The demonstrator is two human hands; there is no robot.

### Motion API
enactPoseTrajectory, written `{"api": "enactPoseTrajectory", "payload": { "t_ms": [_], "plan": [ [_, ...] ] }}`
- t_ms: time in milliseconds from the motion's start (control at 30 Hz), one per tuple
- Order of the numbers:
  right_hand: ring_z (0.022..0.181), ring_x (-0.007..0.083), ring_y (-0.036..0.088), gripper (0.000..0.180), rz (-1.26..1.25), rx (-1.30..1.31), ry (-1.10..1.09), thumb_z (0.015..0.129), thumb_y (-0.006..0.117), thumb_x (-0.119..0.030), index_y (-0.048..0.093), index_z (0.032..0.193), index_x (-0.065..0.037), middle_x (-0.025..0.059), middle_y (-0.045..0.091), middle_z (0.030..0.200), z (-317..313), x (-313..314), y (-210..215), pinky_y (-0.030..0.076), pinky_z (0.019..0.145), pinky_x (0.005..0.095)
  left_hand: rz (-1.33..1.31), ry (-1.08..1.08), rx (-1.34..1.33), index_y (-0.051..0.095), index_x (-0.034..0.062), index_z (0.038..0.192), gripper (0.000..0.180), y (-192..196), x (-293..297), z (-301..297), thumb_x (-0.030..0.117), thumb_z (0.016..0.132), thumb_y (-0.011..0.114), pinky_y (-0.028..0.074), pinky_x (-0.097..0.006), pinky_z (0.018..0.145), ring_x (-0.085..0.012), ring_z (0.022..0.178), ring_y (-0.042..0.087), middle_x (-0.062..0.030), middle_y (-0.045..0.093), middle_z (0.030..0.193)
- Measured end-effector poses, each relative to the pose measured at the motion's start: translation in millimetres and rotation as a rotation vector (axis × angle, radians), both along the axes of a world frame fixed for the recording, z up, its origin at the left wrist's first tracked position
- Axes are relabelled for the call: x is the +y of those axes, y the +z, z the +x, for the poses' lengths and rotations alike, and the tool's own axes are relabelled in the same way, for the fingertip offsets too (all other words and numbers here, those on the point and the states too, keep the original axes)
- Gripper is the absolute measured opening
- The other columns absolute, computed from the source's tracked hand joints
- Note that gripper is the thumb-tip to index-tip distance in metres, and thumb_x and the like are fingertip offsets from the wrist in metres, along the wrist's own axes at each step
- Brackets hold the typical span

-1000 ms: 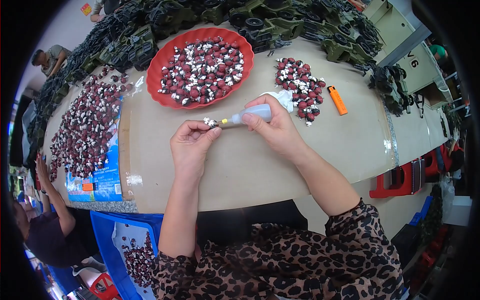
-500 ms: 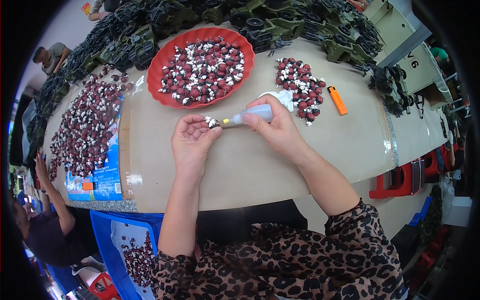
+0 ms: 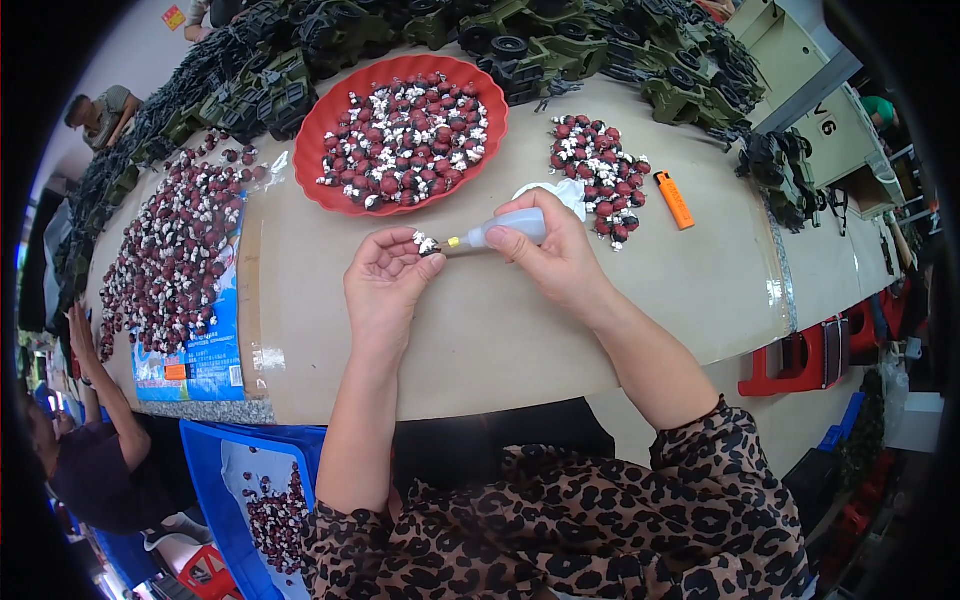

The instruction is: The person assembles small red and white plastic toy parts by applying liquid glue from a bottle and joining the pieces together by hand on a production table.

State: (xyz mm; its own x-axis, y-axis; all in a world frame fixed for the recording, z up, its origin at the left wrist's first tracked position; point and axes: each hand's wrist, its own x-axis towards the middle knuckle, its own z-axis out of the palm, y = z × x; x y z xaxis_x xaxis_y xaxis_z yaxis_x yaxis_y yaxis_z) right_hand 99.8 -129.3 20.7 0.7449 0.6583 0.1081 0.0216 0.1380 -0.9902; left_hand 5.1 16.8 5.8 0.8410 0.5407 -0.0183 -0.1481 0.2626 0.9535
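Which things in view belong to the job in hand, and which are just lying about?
In use, or likely part of it:
small ball, in the left hand
squeeze bottle, in the right hand
red bowl of similar balls
pile of balls beyond the right hand

Seemingly just lying about:
orange lighter
green toy vehicles
red stool

You hold a translucent squeeze bottle (image 3: 524, 223) almost level over the table (image 3: 500, 350), its yellow-banded nozzle pointing left at a small white-topped, dark-bodied piece (image 3: 426, 244), partly hidden; whether nozzle and piece touch, you cannot tell.
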Motion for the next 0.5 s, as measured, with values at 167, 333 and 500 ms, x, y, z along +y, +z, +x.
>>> {"api": "enactPoseTrajectory", "payload": {
  "t_ms": [167, 333, 500],
  "plan": [
    [0.071, 0.0062, 0.048, 0.024, 0.0, -0.04, -0.031, 0.075, 0.062, -0.015, 0.045, 0.086, -0.001, 0.0038, 0.05, 0.079, 0, 2, -3, 0.041, 0.059, 0.0199, -0.006, -0.004, 0.004, 0.048, -0.0034, 0.096, 0.031, 2, -1, 0, -0.01, 0.068, 0.06, 0.046, -0.02, 0.068, -0.01, 0.075, 0.053, -0.007, 0.052, 0.084],
    [0.071, 0.0079, 0.051, 0.025, 0.096, 0.146, -0.029, 0.075, 0.061, -0.013, 0.045, 0.091, -0.002, 0.0057, 0.053, 0.083, -2, 0, 6, 0.044, 0.06, 0.0211, -0.015, -0.04, -0.003, 0.047, -0.0042, 0.099, 0.032, 0, 0, -1, -0.009, 0.07, 0.059, 0.046, -0.02, 0.068, -0.0106, 0.077, 0.053, -0.0077, 0.052, 0.086],
    [0.071, 0.0093, 0.053, 0.028, 0.277, 0.495, 0.009, 0.073, 0.063, -0.011, 0.045, 0.093, -0.003, 0.0053, 0.054, 0.085, 2, -1, 9, 0.044, 0.06, 0.0219, -0.064, -0.178, -0.029, 0.048, -0.0045, 0.098, 0.029, 7, -4, -2, -0.007, 0.071, 0.057, 0.047, -0.021, 0.066, -0.0115, 0.079, 0.054, -0.0083, 0.053, 0.09]
  ]
}}
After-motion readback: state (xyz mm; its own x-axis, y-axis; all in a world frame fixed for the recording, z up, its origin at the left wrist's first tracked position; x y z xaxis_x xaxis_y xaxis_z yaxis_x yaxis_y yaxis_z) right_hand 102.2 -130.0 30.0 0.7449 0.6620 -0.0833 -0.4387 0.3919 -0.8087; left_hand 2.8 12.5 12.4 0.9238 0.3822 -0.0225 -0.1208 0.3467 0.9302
